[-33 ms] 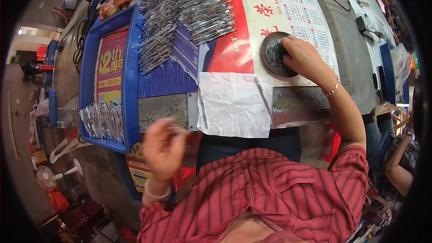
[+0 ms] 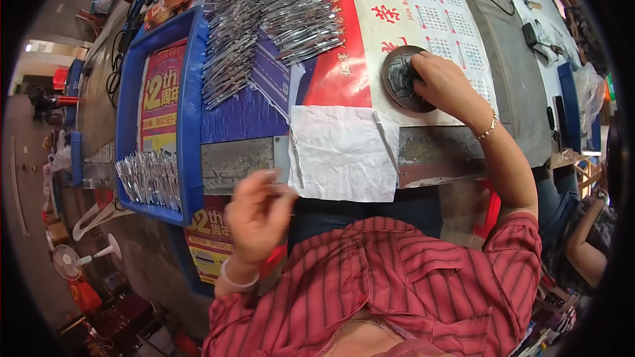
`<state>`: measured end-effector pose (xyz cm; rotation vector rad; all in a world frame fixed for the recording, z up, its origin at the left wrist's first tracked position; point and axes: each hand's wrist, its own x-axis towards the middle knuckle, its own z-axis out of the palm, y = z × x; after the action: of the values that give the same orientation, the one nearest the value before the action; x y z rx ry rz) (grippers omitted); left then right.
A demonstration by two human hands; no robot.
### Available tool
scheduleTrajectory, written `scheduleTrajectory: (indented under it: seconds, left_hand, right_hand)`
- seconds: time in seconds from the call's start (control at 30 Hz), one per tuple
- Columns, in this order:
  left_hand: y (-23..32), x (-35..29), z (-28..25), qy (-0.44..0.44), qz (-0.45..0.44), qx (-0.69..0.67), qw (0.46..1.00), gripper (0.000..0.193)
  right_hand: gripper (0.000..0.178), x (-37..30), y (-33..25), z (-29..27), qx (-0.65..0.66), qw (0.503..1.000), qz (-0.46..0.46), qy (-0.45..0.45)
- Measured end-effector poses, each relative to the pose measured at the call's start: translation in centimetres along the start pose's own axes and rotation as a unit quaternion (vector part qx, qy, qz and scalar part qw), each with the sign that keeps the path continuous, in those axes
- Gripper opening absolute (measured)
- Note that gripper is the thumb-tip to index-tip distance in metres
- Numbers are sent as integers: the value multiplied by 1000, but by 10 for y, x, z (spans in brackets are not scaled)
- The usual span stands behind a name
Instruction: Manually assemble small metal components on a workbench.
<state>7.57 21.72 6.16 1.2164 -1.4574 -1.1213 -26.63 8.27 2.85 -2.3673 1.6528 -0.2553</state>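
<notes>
My right hand (image 2: 448, 84) reaches over a round dark dish (image 2: 401, 100) on the table. Its fingers are closed together and dip into the small dark metal pins (image 2: 399, 74) lying there, so the fingertips are hidden. My left hand (image 2: 256, 215) is raised in front of the table's near edge, its fingers curled toward the thumb. Motion blurs it, and what it pinches, if anything, is too small to name. Between the two hands a creased white cloth (image 2: 340, 155) hangs over the table edge, with a thin metal rod (image 2: 385, 133) along its right side.
A blue tray (image 2: 196, 112) at the left holds a row of slim silvery pieces (image 2: 149, 178) at its near end. Many similar silvery pieces (image 2: 264, 20) lie piled at the back. Under the dish is a printed calendar sheet (image 2: 433, 16). Another person's arm (image 2: 589, 235) shows at the far right.
My left hand has shifted right, toward the white cloth. My right hand stays at the dish, where more of the pins show beside the fingers.
</notes>
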Motion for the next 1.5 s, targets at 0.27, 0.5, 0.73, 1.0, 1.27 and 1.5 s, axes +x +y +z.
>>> scheduleTrajectory:
  seconds: [0.27,0.5,0.73,1.0,1.27,1.5]
  left_hand:
    - [-4,19,73,-146,-55,-146,977,39]
    - [-12,23,75,-208,-101,-176,957,30]
    - [-15,21,77,-245,-128,-176,945,26]
    - [-16,12,79,-207,-134,-242,938,20]
    - [-15,7,72,-211,-163,-206,942,16]
    - [-15,9,70,-207,-156,-204,944,15]
  right_hand:
    - [14,-3,3,-7,125,991,31,26]
    - [14,-32,-14,-16,546,829,120,4]
    - [28,-67,-70,-21,656,743,123,-61]
    - [12,-83,-94,-3,758,637,122,-69]
    - [10,-85,-103,2,729,673,97,-74]
    - [10,-81,-107,-2,725,675,108,-84]
